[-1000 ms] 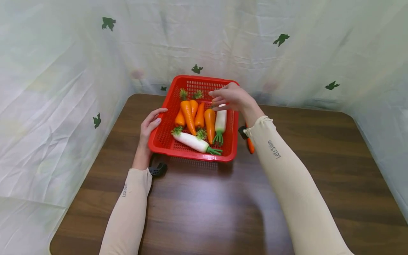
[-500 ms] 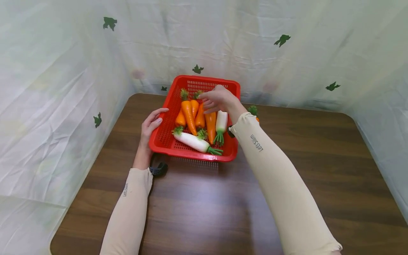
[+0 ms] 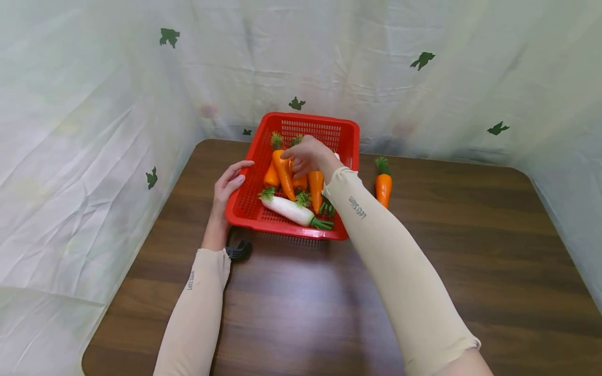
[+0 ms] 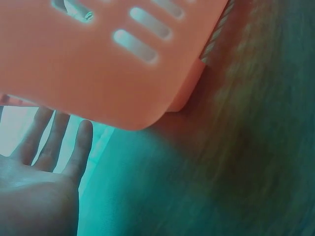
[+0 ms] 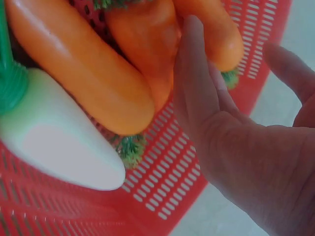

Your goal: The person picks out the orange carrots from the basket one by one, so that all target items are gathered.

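A red plastic basket [image 3: 282,227] holds several orange carrots [image 3: 284,169] and white radishes [image 3: 288,209]. At its left rim rests my left hand [image 3: 224,190]; in the left wrist view its straight fingers [image 4: 81,147] reach up behind the basket's edge. My right hand [image 3: 310,155] is inside the basket, over the middle carrots. The right wrist view shows its extended fingers [image 5: 197,73] beside one carrot [image 5: 221,37], thumb spread well apart. Part of the right-hand radish is hidden by the right wrist in the head view.
Right of the basket, another carrot [image 3: 383,188] lies on the brown wooden table [image 3: 470,250]. Pale curtains [image 3: 376,78] with green bird shapes hang behind the table and at its sides.
My right hand has moved left and lower over the basket, from above the right-hand radish to the middle carrots. The carrot on the table has come into fuller view. My left hand stays at the rim.
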`<state>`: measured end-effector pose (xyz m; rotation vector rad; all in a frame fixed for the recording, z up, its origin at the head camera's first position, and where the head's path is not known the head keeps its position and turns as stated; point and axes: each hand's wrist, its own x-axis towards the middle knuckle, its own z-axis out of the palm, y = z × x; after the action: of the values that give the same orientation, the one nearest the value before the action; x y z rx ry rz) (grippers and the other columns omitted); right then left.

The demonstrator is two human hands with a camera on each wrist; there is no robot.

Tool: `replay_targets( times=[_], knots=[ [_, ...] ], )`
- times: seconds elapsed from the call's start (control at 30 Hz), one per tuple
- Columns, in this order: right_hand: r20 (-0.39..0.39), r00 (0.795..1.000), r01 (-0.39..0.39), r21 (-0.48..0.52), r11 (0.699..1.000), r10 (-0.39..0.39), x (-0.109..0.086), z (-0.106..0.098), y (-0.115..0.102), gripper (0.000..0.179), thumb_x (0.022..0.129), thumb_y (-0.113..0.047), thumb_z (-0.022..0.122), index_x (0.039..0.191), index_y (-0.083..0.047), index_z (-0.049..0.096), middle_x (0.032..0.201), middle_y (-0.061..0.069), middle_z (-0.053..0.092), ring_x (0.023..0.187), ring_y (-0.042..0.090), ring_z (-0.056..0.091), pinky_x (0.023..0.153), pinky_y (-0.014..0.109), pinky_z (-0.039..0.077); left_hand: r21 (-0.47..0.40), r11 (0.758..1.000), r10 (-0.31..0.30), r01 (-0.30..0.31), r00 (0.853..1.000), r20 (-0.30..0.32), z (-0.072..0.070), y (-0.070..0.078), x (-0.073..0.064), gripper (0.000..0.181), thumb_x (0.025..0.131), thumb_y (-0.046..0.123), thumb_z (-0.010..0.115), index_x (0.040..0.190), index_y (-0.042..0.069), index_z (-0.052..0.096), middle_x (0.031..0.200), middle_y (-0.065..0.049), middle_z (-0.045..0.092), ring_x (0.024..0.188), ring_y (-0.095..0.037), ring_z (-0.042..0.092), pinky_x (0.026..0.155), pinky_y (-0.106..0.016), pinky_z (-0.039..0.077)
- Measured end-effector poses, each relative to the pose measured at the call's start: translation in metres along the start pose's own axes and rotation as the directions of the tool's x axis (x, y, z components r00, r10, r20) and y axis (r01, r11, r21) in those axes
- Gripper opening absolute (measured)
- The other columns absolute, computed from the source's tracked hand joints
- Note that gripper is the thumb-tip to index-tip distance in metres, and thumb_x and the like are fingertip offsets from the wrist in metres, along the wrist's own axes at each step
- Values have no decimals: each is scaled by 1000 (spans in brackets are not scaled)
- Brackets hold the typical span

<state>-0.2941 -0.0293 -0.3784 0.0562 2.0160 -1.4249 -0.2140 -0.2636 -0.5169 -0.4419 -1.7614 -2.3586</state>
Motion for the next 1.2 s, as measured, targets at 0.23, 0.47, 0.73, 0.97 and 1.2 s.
replay_targets(
  times=[0.23,0.47,0.73,0.97,1.2],
  knots=[
    [-9,1000,-19,-57,998,19,7,6,-2,62,97,-19,76,142,0,37,111,21,53,107,39,58,108,49,55,-17,1000,2,-2,1000,-10,5,0,0,42,104,13,48,143,-2,57,143,-19,57,122,-31,57,99,-31,57],
    [-125,992,-40,-182,982,17,14,17,-3,86,94,-16,79,160,-7,25,139,23,46,109,35,69,91,42,63,-10,1000,-7,7,1000,-10,9,0,-1,43,104,14,47,143,0,57,143,-22,56,121,-32,57,98,-31,57],
    [-165,986,-21,-282,959,-27,19,18,1,90,92,-15,82,162,-7,26,145,23,45,110,35,71,88,41,64,-16,1000,6,-6,1000,-10,10,-1,1,42,104,14,49,141,-1,59,142,-25,55,121,-33,57,99,-32,57],
    [-119,992,3,-243,970,-33,13,11,-1,61,92,-14,81,136,0,42,113,23,54,92,35,67,88,44,64,-29,999,19,-19,1000,-4,10,-1,1,42,103,13,48,141,-3,58,141,-26,55,120,-32,57,98,-32,58],
    [-95,994,26,-188,982,-45,-1,-1,-7,34,90,-13,83,94,-4,50,94,19,60,95,37,66,93,47,63,-15,1000,17,-16,1000,4,10,0,2,42,103,11,47,141,-2,57,142,-24,56,121,-34,57,98,-32,58]
  ],
)
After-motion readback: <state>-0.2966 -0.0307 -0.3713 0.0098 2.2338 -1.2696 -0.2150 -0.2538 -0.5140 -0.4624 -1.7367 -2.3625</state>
